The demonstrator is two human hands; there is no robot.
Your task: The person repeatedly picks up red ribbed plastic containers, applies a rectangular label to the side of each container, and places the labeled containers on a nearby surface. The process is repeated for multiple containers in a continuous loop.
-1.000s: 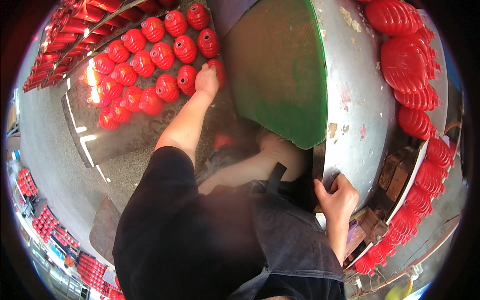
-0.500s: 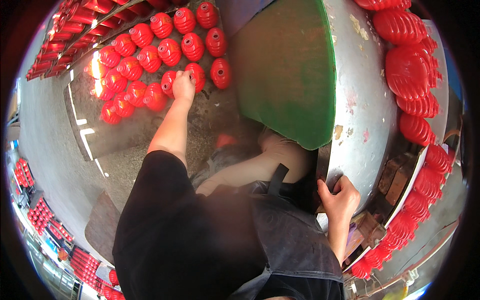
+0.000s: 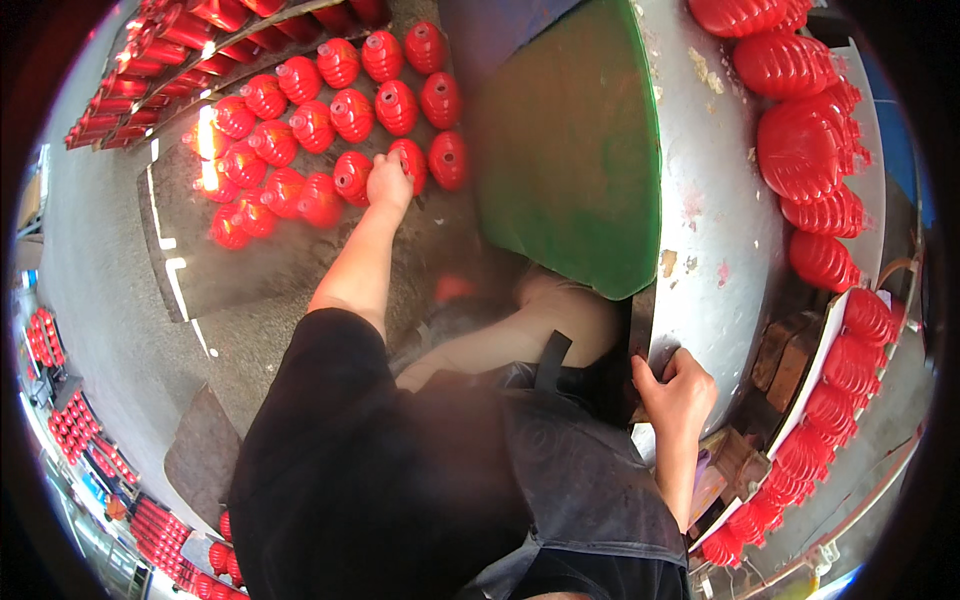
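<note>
Several glossy red ribbed, lantern-shaped vessels stand in rows on a dark board (image 3: 200, 280) at the upper left. My left hand (image 3: 390, 182) reaches over the near row, fingers closed at the top of one red ribbed vessel (image 3: 411, 160). Another ribbed vessel (image 3: 352, 178) is close beside the hand on its left; a further one (image 3: 447, 160) stands to its right with a dark round opening on top. My right hand (image 3: 678, 390) is closed at the near edge of a silvery metal tabletop (image 3: 715, 250), thumb and curled fingers on the rim.
A green sheet (image 3: 570, 150) covers the tabletop's left part. Red ribbed vessels (image 3: 800, 145) line the far right, above wooden blocks (image 3: 785, 350). A rack of red pieces (image 3: 180, 50) fills the top left corner. My bent leg (image 3: 500, 335) is beneath the green sheet's edge.
The view has shifted slightly, so the rows appear lower and farther right. My left hand remains at the same vessel in the near row. My right hand stays at the table edge.
</note>
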